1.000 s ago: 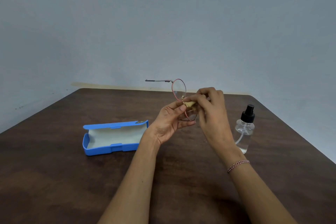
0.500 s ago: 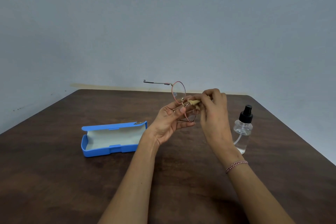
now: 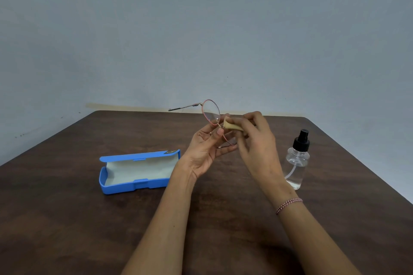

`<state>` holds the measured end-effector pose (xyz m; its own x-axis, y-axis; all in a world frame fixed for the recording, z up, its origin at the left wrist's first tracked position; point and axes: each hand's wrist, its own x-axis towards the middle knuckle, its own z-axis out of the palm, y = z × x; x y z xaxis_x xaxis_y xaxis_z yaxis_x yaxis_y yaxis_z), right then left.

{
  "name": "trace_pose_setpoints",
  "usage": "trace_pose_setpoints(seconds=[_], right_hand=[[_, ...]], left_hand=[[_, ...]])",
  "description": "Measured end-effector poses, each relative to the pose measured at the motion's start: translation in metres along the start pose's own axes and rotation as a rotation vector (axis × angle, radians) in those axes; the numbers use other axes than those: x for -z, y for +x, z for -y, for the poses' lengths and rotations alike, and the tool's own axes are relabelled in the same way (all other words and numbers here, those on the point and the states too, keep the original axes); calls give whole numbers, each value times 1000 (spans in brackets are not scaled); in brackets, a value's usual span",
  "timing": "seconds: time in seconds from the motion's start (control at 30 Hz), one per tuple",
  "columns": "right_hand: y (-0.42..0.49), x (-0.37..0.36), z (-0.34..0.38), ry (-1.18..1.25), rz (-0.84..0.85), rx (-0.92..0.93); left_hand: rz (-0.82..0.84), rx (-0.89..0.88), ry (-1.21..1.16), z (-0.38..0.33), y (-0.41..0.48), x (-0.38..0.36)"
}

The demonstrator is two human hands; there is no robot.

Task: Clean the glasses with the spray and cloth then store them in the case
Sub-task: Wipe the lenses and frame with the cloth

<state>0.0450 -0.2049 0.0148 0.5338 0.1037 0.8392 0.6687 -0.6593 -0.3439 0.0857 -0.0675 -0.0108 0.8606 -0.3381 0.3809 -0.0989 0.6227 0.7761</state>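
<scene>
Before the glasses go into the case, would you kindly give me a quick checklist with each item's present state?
1. Left hand grips the glasses: ok.
2. Right hand pinches the cloth: ok.
3. Case lies open on the table: ok.
4. Both arms folded for storing: not ok, one temple sticks out.
5. Lenses clean: cannot tell.
6. Spray bottle upright, apart from the case: ok.

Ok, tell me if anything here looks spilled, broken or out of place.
Nothing stands out. The spray bottle stands upright on the table with no puddle visible, the blue case lies open, and the glasses look intact, held by the left hand while the right hand pinches the cloth against them.
</scene>
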Motion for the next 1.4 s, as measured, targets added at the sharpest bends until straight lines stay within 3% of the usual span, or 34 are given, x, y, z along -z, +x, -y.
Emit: trace_pose_setpoints(seconds=[0.2,0.57,0.77,0.97,1.2,1.4], right_hand=[[-1,3,4,75,33,131],[-2,4,5,18,49,212],[0,9,-4,9,52,188],[-1,4,-1,-15,67,224],[-1,6,0,-5,-55,163],[-1,5,3,2,-82,132]], left_hand=[[-50,-62,-64,0,2,2],[-95,-87,-134,1,5,0],[-107,-141,-155,1,6,-3],[-221,-123,-151,6,9,-7],[-161,-164,-156,1,4,-16],[-219,-119,-157,6,6,-20]])
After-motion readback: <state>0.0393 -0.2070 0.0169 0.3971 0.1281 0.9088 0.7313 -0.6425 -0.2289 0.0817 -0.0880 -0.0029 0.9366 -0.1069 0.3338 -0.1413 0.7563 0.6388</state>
